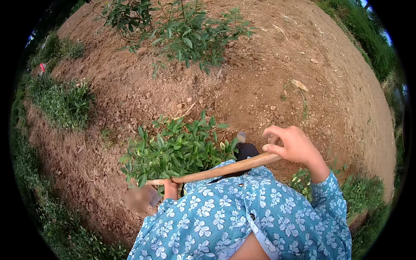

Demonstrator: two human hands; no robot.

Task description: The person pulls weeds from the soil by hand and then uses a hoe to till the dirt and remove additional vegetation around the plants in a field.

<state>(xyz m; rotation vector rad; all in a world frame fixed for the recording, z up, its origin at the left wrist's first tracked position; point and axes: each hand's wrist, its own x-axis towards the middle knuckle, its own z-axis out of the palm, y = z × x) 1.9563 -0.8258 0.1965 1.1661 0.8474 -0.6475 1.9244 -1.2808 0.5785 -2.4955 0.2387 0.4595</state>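
Note:
A pale wooden tool handle point(224, 169) slants across the front of my patterned blue shirt point(214, 211). My left hand point(171, 188) is at its lower left part and is shut on it, with the fingers mostly hidden. At the upper right end, my right hand point(292, 143) has its thumb and curled fingers apart, with soil visible in the gap. The handle's end passes under the base of that thumb. Beyond the handle stands a leafy green bush point(175, 146). A blurred patch and a greyish piece point(153, 196) lie by the left end, too unclear to name.
Loose brown soil with clods point(247, 91) slopes around me. Larger leafy shrubs point(195, 35) grow ahead, and more bushes point(61, 100) line the left. A dry husk point(299, 85) lies to the right. Part of a dark-clad leg point(246, 151) shows beside the near bush.

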